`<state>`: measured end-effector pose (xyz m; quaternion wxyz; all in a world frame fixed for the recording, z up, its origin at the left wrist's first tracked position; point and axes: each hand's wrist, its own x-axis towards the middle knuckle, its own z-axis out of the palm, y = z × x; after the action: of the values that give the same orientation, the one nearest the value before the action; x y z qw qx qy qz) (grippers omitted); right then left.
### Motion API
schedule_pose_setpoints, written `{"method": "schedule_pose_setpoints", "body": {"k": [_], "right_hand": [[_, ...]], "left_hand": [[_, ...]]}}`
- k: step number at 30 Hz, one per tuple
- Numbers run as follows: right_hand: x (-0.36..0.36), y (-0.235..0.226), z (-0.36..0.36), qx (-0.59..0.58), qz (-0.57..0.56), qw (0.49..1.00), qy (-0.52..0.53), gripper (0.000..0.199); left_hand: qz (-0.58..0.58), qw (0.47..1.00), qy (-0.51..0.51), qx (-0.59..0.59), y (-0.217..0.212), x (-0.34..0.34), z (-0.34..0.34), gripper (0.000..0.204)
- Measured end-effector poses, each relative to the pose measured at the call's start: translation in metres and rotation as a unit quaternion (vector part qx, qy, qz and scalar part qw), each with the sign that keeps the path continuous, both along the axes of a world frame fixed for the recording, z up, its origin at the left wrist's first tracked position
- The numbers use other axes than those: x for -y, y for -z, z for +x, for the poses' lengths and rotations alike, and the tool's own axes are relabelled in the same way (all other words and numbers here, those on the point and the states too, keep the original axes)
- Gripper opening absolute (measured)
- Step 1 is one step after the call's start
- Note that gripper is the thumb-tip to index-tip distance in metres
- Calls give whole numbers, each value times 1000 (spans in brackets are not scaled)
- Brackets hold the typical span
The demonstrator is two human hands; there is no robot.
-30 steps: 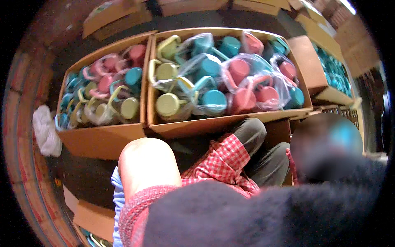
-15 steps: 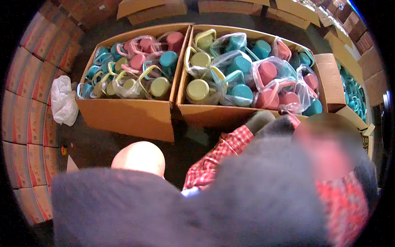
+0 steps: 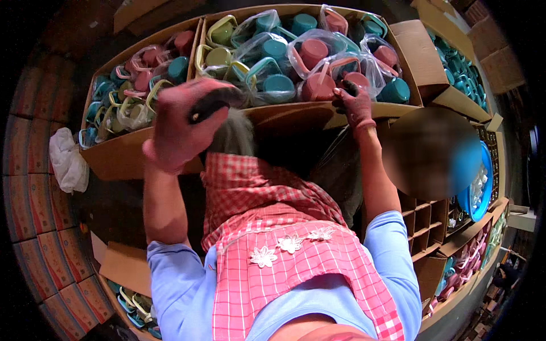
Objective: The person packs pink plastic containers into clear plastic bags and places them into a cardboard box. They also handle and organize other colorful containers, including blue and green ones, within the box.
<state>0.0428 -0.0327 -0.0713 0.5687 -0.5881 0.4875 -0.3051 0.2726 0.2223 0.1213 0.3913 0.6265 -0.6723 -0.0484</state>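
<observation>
Head view: both gloved hands up over cardboard boxes of bagged plastic cups. Left hand [image 3: 185,122] raised, fingers curled round a dark handle-like object [image 3: 210,105]; can't tell what it is. Right hand [image 3: 354,104] reaches into the right box [image 3: 284,116], fingers pinching the clear bag [image 3: 333,62] over pink cups [image 3: 317,86]. Judging by this, work looks early: bag not lifted out, boxes full. Left box [image 3: 114,159] just beside, more bagged teal and pink cups. White rag [image 3: 67,162] at far left, divider carton [image 3: 424,221] at right. Red checked cloth [image 3: 250,187] drapes between the arms.
</observation>
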Motion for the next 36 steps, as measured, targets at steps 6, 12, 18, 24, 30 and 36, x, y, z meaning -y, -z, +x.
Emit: {"method": "schedule_pose_setpoints", "body": {"k": [6, 12, 18, 24, 30, 36], "right_hand": [[19, -2, 64, -417, -233, 865, -153, 66], [43, 27, 47, -309, -237, 920, -48, 56], [62, 14, 38, -391, -303, 857, -145, 35], [33, -13, 55, -518, -347, 770, -137, 44], [-18, -7, 90, -126, -375, 907, -145, 41], [-89, 23, 180, -135, -482, 814, -295, 43]], "left_hand": [[105, 985, -126, 62, 94, 0, 52, 18], [181, 949, -256, -36, 144, -12, 105, 18], [123, 952, -278, -35, 183, 26, 126, 17], [127, 940, -304, -90, 174, -4, 128, 21], [57, 861, -488, -133, 217, -78, 206, 26], [123, 852, -509, 14, 205, -62, 281, 43]]}}
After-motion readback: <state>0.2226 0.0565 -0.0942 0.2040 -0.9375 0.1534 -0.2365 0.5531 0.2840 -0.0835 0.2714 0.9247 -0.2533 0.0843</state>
